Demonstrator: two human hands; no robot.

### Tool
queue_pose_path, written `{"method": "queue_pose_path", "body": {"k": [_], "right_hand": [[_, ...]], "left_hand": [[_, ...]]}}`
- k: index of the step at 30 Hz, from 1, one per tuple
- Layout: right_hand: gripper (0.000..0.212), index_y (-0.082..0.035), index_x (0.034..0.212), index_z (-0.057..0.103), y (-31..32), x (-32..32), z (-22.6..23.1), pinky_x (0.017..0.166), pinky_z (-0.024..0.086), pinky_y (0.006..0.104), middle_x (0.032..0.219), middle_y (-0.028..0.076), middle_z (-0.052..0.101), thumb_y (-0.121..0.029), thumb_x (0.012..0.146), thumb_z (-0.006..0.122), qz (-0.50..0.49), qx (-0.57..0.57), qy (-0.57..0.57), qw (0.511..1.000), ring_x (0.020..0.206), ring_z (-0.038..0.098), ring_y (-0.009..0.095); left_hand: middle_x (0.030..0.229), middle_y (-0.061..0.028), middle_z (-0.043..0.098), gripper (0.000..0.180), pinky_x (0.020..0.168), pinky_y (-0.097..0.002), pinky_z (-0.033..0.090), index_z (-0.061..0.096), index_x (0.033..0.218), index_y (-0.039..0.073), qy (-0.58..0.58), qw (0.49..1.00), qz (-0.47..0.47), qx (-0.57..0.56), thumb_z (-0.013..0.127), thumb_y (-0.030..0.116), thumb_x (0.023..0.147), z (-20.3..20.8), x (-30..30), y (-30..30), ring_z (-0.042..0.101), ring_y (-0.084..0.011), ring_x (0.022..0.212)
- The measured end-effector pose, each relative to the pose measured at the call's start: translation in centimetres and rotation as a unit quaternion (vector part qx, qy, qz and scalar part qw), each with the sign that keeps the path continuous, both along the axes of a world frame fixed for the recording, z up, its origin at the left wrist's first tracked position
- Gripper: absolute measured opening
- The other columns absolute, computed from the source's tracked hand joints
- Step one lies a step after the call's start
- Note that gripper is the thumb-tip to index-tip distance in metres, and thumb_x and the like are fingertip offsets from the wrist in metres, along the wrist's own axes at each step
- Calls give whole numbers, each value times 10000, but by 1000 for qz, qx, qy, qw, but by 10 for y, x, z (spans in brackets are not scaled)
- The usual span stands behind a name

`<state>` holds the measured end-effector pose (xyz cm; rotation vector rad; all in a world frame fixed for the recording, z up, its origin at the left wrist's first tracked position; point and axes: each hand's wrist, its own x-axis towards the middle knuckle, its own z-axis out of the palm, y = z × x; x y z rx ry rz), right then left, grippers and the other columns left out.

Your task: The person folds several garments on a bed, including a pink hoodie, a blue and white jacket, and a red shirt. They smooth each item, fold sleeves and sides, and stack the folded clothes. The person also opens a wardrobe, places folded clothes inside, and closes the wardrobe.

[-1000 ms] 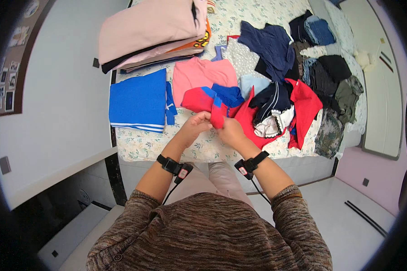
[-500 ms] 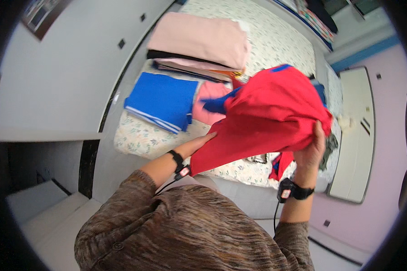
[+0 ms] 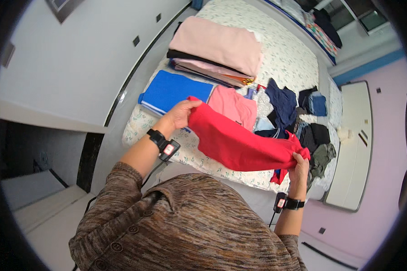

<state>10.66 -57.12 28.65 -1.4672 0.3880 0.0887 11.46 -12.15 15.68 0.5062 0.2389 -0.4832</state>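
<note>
A red garment (image 3: 239,144) is stretched in a long folded strip between my hands, above the near edge of the bed. My left hand (image 3: 182,115) grips its left end, fingers closed over the cloth. At its right end my right hand (image 3: 299,168) pinches the bunched fabric with the thumb on top. What kind of garment it is I cannot tell. Behind it lie a folded blue garment with white stripes (image 3: 174,90) and a pink garment (image 3: 233,106). Below its right end a bit of red and blue cloth (image 3: 278,176) rests on the bed.
Farther back on the flower-patterned bed (image 3: 285,49) stands a tall stack of folded clothes (image 3: 217,45), pale pink on top. To the right are loose dark clothes (image 3: 282,104), folded jeans (image 3: 318,105) and an olive garment (image 3: 323,158). A white wall panel (image 3: 77,58) rises at the left.
The red garment was raised and bunched; now it hangs lower, drawn out lengthwise. My left hand has moved up and away from me, my right hand lower. More clothes show behind it.
</note>
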Motion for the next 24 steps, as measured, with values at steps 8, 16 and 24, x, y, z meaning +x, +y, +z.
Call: {"method": "queue_pose_path", "body": {"k": [8,16,24], "right_hand": [[448,-5,1227,508,6,5,34,939,469,392,1153,103,611,36,781,502,6,109,-100,989,1036,604,250],[237,-25,1065,562,-50,-4,24,885,483,375,1053,94,633,-63,835,522,-21,145,-96,984,977,611,224],[279,10,1091,559,-89,-29,-43,876,515,432,1074,189,638,-210,923,522,-71,294,108,947,987,633,304]], "left_hand": [[1394,-105,464,643,1088,-413,340,360,1412,61,-81,987,-125,66,478,480,938,43,-2,-8,484,-227,1249],[1368,-121,492,686,1086,-420,333,434,1364,52,-99,991,-55,-74,567,507,868,58,-16,-30,489,-262,1240],[1180,-207,605,385,965,-412,471,525,1216,-52,-39,995,-89,38,548,192,919,54,-12,-21,616,-286,1070]]}}
